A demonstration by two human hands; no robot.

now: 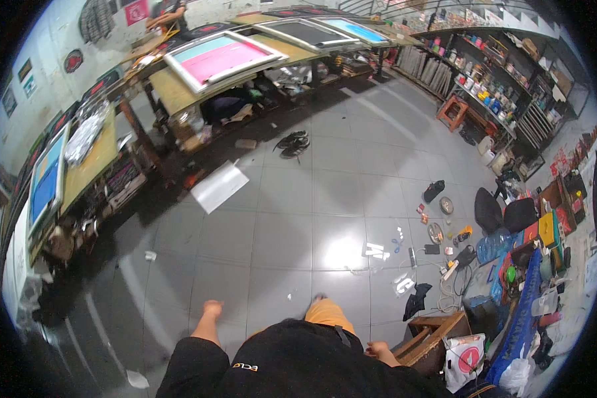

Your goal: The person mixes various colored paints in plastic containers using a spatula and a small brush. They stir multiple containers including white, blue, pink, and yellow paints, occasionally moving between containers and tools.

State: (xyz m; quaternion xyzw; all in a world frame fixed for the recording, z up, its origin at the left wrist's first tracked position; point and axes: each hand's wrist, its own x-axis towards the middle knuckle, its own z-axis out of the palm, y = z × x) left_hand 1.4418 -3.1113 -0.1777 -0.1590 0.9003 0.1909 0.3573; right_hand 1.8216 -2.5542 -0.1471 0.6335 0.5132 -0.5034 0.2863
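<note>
Wooden stand (440, 337), one; lower right of the frame, near my right fingers (375, 346). Handling: looked stiff, fairly heavy, neither slippery nor fragile; best hold seemed its upper rails. Orientation: long axis slanted from lower left to upper right. My left fingers (213, 307), lower centre-left: no object seen. Whether either set was loose or clenched, I couldn't tell.

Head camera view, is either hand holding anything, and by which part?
Nothing appears held: the left hand looks empty, and the right hand, near the brown wooden furniture, looks empty too.
</note>
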